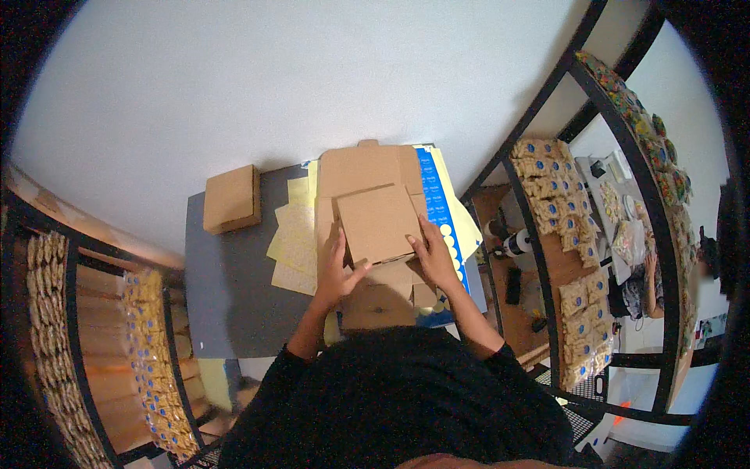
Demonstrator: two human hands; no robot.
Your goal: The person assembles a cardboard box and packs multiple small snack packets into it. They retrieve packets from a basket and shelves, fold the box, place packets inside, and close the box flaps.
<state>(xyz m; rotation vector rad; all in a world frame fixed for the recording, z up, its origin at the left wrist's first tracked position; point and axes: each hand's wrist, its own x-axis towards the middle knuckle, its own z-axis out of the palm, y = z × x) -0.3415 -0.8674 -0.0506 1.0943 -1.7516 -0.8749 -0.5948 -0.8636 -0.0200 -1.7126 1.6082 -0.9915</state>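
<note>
A small square cardboard box (379,225) is held between my two hands, its lid panel facing up and tilted slightly. My left hand (341,271) grips its left side, thumb at the near left corner. My right hand (435,253) holds the right side, thumb at the near edge. A thin dark gap shows along the near edge. Beneath the box lies a flat unfolded cardboard blank (368,165), partly hidden by box and hands. A blue sheet with round pale stickers (448,240) sticks out at the right.
A closed cardboard box (229,199) stands on the grey table (252,311), near the wall. Yellow backing sheets (296,252) lie fanned left of the blank. Racks of packets (580,316) (155,352) flank the table. Beyond the right rack, another person's arm (651,281) shows.
</note>
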